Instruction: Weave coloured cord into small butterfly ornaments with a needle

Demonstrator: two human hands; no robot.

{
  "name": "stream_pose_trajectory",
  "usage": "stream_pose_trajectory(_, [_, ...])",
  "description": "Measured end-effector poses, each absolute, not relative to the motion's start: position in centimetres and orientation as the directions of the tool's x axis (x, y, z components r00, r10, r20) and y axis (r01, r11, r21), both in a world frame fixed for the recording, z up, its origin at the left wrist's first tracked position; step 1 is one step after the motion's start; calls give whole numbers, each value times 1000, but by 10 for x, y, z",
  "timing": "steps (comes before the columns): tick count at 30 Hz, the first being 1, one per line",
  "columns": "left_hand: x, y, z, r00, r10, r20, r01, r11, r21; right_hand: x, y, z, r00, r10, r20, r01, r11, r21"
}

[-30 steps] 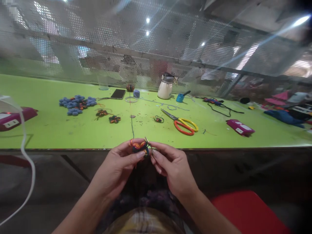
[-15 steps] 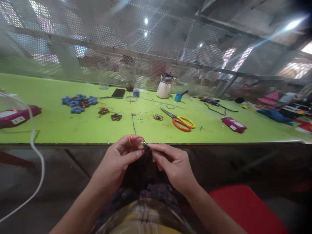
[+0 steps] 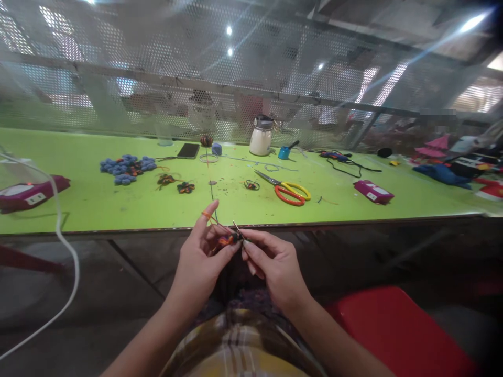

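Note:
My left hand (image 3: 206,248) pinches a small crochet piece (image 3: 227,240) of dark and orange yarn between thumb and fingers. Its index finger is raised, with orange yarn looped around it. A yarn strand (image 3: 211,193) runs from that hand back over the table toward a dark striped yarn ball (image 3: 206,141). My right hand (image 3: 271,259) is closed on a thin metal crochet hook (image 3: 234,225), whose tip points up beside the piece. Both hands meet just in front of the table edge. The hook's lower part is hidden by my fingers.
On the green table (image 3: 94,209) lie scissors (image 3: 285,189), blue crocheted flowers (image 3: 123,168), small dark flowers (image 3: 185,187), a phone (image 3: 188,151) and purple power strips (image 3: 373,192). A white bottle (image 3: 261,136) stands farther back. A red stool (image 3: 396,330) is at lower right.
My left index finger has lifted and straightened, drawing the orange yarn up. More of the crochet piece's orange side shows, and the hook tip now stands more upright.

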State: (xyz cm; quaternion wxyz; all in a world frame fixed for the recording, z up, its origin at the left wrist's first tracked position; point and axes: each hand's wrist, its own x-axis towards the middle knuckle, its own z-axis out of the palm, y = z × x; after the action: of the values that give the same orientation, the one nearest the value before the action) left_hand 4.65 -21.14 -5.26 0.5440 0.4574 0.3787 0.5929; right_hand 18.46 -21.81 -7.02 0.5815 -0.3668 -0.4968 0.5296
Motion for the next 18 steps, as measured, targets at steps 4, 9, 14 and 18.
stream_pose_trajectory(4, [46, -211, -48, -32, 988, 152, -258, -155, 954, 186, -218, -73, -61, 986, 158, -243, 139, -960])
stream_pose_trajectory(9, [38, -204, -46, 105, 985, 139, -220, -113, 969, 195, -215, -64, -129, 978, 165, -152, 145, -978])
stream_pose_trajectory(14, [33, -202, -41, 128, 972, 195, -32, -193, 981, 203, -206, -57, -219, 970, 108, -94, 90, -992])
stream_pose_trajectory(18, [31, -204, -37, 13, 945, 326, 121, -325, 938, 205, -202, -57, -249, 965, 81, -97, 59, -994])
